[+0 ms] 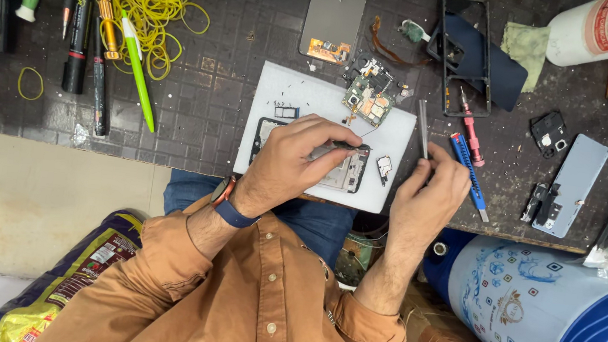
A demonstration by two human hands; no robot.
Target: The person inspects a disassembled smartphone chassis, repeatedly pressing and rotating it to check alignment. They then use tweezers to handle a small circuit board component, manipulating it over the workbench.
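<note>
I see the dark counter point(214, 103) filling the upper frame, with a white mat point(289, 91) lying at centre. On the mat lies an opened phone frame point(344, 176), its insides bare, mostly covered by my left hand point(290, 162). That hand is curled, fingers pinched on a small dark tool point(347, 146) over the frame. My right hand point(428, 194), right of centre, is closed around slim metal tweezers point(423, 128) pointing up the frame. A green circuit board point(369, 99) sits on the mat's upper edge. Just right of my right hand lies a blue screwdriver point(467, 172).
</note>
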